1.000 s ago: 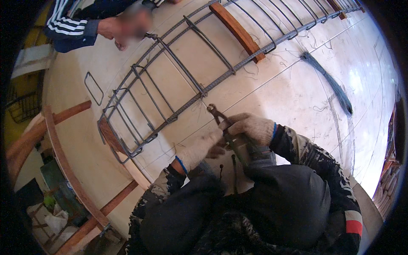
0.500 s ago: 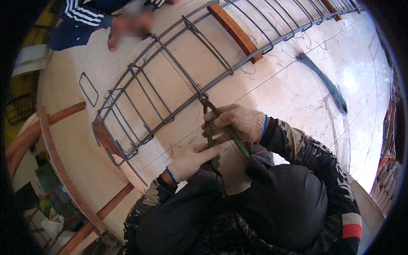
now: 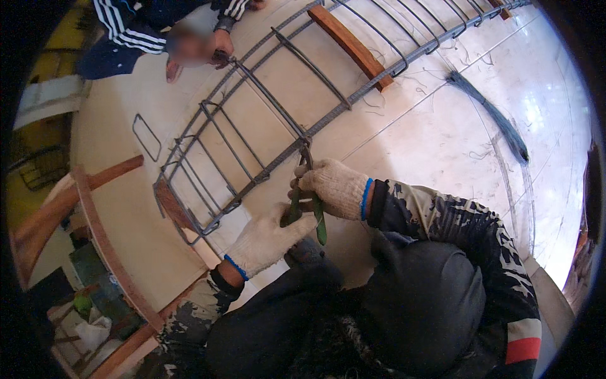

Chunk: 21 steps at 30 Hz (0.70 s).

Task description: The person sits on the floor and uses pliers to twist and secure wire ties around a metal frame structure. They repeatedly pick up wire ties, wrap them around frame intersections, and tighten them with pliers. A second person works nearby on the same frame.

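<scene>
Both of my hands wear off-white knit gloves with blue cuffs. My right hand (image 3: 336,187) is wrapped round the green-handled pincers (image 3: 321,228). Their dark jaws meet the near bar of a steel rebar cage (image 3: 328,117), where a stirrup crosses it. My left hand (image 3: 266,237) is closed about the other handle, lower down; its fingertips are partly hidden. The two handles stand close together. Whether tie wire sits between the jaws is too small to tell.
A wooden block (image 3: 350,47) props the cage. On the tiled floor lie a bundle of tie wire (image 3: 489,114) and a loose stirrup (image 3: 146,136). Curved timber pieces (image 3: 107,246) stand at left. Across the cage, a co-worker's hand (image 3: 222,44) is at the far bar.
The pincer handles have closed together and swung left, with the jaws still at the joint. My left hand has moved up along the handle. The co-worker's hand has come to the far bar.
</scene>
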Tool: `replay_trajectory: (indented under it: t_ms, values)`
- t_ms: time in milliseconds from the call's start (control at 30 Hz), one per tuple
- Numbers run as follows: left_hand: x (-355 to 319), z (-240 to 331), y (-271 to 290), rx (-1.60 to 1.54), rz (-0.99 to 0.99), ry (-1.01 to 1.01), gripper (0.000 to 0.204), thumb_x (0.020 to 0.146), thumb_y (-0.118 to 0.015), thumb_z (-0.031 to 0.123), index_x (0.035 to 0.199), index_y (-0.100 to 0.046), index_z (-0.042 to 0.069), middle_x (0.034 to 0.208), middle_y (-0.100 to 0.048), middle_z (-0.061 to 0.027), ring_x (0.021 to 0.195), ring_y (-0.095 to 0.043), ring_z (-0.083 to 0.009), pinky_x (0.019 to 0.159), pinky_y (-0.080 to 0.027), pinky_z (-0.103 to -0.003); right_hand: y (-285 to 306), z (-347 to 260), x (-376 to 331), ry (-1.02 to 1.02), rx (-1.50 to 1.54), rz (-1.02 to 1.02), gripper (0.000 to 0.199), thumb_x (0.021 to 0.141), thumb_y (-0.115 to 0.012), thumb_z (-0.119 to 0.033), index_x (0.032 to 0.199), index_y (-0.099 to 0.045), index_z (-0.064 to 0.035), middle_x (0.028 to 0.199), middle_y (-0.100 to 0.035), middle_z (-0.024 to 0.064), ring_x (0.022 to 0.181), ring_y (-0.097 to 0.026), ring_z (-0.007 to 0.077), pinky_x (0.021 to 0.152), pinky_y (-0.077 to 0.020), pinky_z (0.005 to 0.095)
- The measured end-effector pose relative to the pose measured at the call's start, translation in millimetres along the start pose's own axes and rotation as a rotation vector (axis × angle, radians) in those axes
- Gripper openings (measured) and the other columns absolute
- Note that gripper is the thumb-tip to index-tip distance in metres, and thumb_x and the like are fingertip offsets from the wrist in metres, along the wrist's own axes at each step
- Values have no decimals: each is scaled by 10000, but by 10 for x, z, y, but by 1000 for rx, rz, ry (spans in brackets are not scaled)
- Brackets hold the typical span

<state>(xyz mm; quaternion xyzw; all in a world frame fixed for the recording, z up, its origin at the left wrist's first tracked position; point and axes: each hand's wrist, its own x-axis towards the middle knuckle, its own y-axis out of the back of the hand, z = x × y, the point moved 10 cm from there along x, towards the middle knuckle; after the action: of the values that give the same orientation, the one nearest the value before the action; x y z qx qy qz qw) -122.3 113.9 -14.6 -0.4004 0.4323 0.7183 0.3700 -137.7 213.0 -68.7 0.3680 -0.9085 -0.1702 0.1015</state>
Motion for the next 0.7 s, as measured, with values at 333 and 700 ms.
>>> replay_trajectory:
  t_ms: [333, 700]
  values:
    - [-160, 361, -139, -10, -66, 162, 755, 925, -735, 601, 1320, -615, -31, 1008, -730, -152, 912, -694, -206, 816, -551, -337, -187, 376, -24, -225, 205, 134, 235, 824, -791, -40, 1046, -739, 18, 1101, -730, 133, 1063, -709, 329, 963, -606, 358]
    - [330, -232, -691, -370, 39, 170, 447, 933, -731, 392, 1076, -691, -29, 890, -720, -119, 789, -685, -221, 696, -532, -379, -240, 478, -74, -553, 643, 147, 264, 894, -748, -65, 1131, -707, 45, 1065, -721, 125, 1046, -709, 260, 932, -593, 337]
